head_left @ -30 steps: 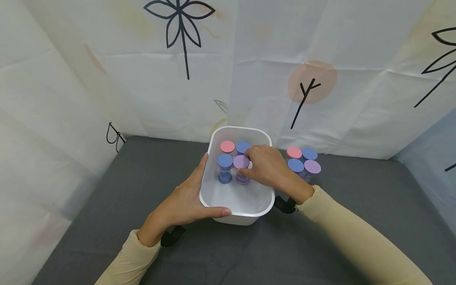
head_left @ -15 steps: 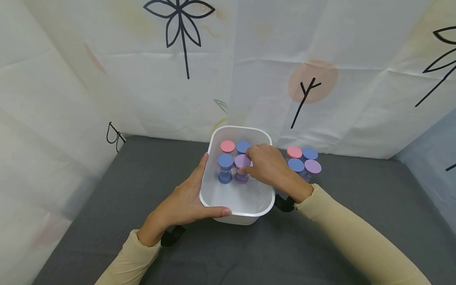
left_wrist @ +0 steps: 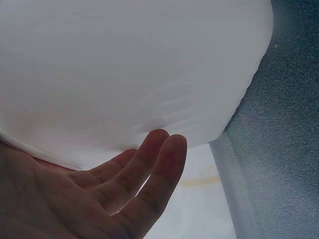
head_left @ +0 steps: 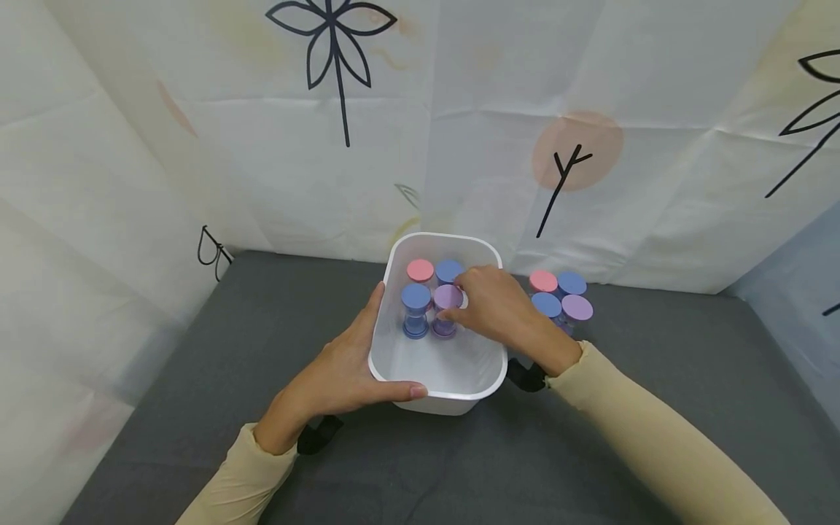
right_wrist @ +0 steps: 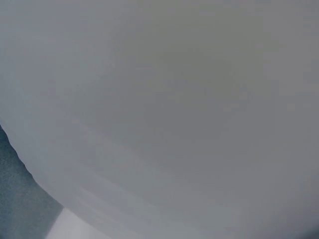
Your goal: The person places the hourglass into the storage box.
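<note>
Over there the tub (head_left: 441,379) is plain white. Inside, I can see a pink-topped hourglass (head_left: 420,270), two blue-topped hourglasses (head_left: 416,296) and a lilac-topped hourglass (head_left: 448,296); the outside hourglasses (head_left: 547,304) repeat pink, blue, blue, lilac. The worktop (head_left: 394,474) is dark grey. Behind, the white cloth (head_left: 472,175) carries black leafy line drawings (head_left: 342,102), a peach disc (head_left: 600,160) and faint yellow strokes (head_left: 402,229). The sleeves (head_left: 656,430) are cream, the wrist gear (head_left: 320,437) black.

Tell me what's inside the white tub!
Inside the white tub are a pink hourglass, a front blue hourglass, a back blue hourglass and a purple hourglass gripped by the right hand. That hand covers part of the tub; I can't see what's beneath it.
</note>
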The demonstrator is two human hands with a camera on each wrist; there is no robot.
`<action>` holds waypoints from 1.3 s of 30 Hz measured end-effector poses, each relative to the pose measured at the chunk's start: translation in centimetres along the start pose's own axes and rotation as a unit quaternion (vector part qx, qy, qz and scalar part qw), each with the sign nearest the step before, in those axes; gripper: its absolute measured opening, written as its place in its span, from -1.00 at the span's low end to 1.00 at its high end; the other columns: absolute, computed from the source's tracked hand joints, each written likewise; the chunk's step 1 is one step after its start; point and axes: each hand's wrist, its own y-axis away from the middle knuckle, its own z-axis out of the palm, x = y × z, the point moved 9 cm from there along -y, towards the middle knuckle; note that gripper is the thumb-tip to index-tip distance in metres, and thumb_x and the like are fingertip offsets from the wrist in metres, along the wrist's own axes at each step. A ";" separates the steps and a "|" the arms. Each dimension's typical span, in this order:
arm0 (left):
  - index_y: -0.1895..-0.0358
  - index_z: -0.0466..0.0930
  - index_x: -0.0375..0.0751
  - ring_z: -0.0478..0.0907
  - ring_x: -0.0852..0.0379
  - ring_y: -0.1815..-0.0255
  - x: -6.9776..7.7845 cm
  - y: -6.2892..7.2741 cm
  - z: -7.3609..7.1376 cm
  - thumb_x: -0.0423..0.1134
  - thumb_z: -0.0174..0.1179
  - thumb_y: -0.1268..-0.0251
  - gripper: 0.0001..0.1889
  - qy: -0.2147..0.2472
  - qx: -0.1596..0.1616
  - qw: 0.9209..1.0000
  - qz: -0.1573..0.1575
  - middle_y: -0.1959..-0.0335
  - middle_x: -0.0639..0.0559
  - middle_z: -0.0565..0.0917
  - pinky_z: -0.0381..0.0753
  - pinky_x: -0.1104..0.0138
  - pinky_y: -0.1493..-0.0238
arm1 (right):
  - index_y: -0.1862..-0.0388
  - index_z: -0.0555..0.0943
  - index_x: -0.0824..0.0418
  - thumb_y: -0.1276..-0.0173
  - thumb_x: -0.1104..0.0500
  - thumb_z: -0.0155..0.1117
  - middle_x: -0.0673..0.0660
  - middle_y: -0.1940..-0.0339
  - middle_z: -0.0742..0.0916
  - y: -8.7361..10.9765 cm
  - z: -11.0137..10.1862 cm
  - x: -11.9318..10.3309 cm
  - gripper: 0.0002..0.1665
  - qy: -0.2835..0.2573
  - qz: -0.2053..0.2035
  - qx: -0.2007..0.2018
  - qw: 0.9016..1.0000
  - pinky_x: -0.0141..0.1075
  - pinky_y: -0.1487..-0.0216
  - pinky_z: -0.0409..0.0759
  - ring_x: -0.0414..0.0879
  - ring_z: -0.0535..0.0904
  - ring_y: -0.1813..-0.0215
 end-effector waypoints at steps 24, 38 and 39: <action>-0.65 -0.37 0.31 0.50 0.18 -0.17 0.1 0.0 -0.1 0.30 0.59 0.18 0.44 0.012 0.003 1.000 0.004 -0.52 0.20 0.20 0.59 0.05 -0.03 | -0.05 0.76 0.27 -0.08 0.08 0.68 0.13 0.03 0.80 4.8 -5.0 2.3 -0.44 -0.194 -0.018 0.142 0.970 -0.04 0.00 0.67 0.03 0.75 0.00; -0.65 -0.37 0.32 0.44 0.21 -0.24 0.4 -0.2 -0.1 0.30 0.59 0.17 0.43 0.007 0.004 1.000 0.020 -0.54 0.20 0.18 0.55 0.08 -0.09 | -0.06 0.76 0.19 0.01 0.24 0.71 0.11 0.08 0.80 10.1 -7.3 6.7 -0.43 -0.247 0.030 0.251 0.935 -0.54 -0.10 0.50 -0.28 0.70 0.04; -0.65 -0.37 0.32 0.44 0.21 -0.24 0.4 -0.2 -0.1 0.30 0.59 0.17 0.42 0.007 0.004 1.000 0.021 -0.54 0.20 0.18 0.55 0.08 -0.09 | -0.05 0.76 0.21 0.01 0.26 0.71 0.12 0.08 0.80 10.4 -7.3 7.1 -0.43 -0.250 0.033 0.257 0.933 -0.53 -0.09 0.50 -0.29 0.70 0.05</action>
